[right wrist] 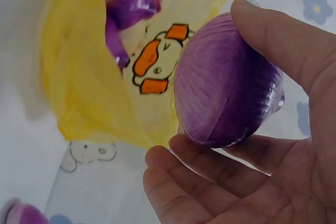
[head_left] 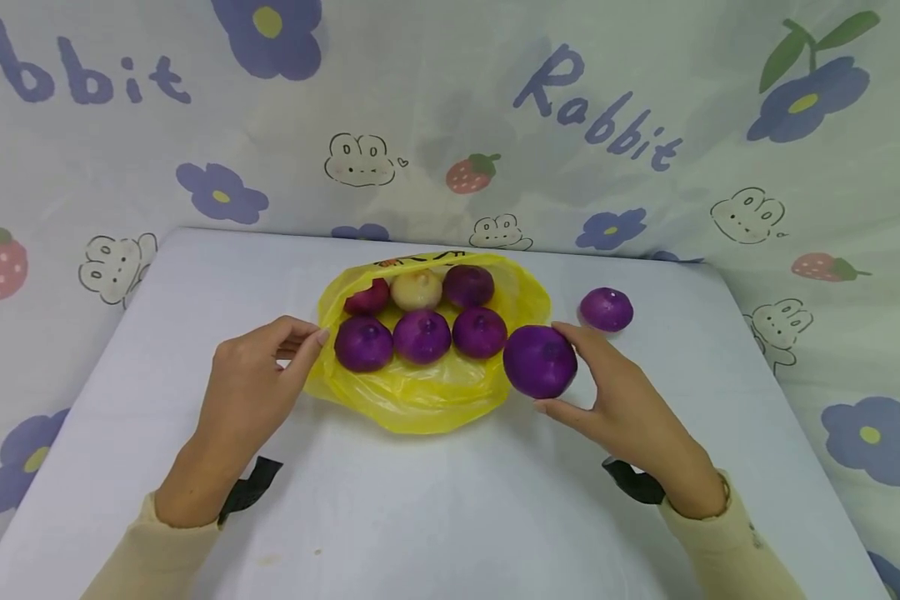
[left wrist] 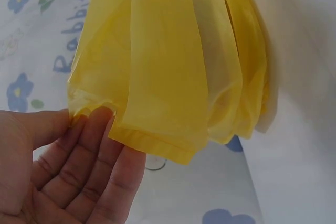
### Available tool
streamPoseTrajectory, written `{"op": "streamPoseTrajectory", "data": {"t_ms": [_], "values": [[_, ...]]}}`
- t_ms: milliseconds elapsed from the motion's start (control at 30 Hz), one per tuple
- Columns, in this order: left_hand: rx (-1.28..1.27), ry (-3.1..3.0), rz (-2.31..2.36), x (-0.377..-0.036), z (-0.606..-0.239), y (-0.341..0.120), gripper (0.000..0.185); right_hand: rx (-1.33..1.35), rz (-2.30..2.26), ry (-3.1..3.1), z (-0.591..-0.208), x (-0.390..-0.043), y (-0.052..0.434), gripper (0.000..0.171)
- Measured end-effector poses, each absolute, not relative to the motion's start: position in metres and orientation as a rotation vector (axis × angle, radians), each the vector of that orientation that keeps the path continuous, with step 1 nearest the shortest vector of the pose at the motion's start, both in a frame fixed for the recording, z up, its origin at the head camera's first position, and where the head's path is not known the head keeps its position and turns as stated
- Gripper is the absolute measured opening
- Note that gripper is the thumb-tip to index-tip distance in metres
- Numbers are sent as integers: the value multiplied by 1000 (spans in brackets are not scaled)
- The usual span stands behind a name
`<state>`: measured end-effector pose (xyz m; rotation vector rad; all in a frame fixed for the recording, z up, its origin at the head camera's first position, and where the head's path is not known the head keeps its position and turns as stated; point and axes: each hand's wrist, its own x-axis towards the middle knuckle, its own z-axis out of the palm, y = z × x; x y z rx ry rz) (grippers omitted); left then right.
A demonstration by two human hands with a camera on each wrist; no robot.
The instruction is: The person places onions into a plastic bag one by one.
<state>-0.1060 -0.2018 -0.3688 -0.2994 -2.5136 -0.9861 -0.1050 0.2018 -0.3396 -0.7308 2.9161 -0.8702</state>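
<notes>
A yellow plastic bag (head_left: 420,392) lies open on the white table (head_left: 450,500) with several onions inside, mostly purple (head_left: 422,335), one pale (head_left: 416,289) and one reddish (head_left: 367,297). My left hand (head_left: 311,340) pinches the bag's left edge; in the left wrist view the bag's hem (left wrist: 157,145) sits between the thumb and fingers of that hand (left wrist: 89,114). My right hand (head_left: 547,367) grips a large purple onion (head_left: 536,358) at the bag's right edge, thumb on top and fingers beneath. The right wrist view shows this onion (right wrist: 226,82) beside the bag (right wrist: 84,77), which bears a duck print.
Another purple onion (head_left: 606,308) lies loose on the table to the right of the bag. A cloth printed with flowers, rabbits and strawberries (head_left: 450,125) hangs behind and around the table. Bare tabletop stretches in front of the bag.
</notes>
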Motion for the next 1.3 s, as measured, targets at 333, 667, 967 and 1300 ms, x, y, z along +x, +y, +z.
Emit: {"op": "streamPoseTrajectory", "data": {"t_ms": [333, 667, 967, 1300], "values": [[-286, -2533, -974, -106, -368, -201, 6, -903, -816, 2837, -345, -109, 162, 92], [-290, -2535, -980, -107, -368, -200, 7, -955, -781, 2757, -364, -115, 123, 94], [-295, -2547, -971, -108, -368, -199, 7, -977, -837, 2707, -382, -119, 103, 86], [-274, -2545, -979, -105, -367, -201, 6, -1013, -801, 2692, -395, -118, 84, 88]]}}
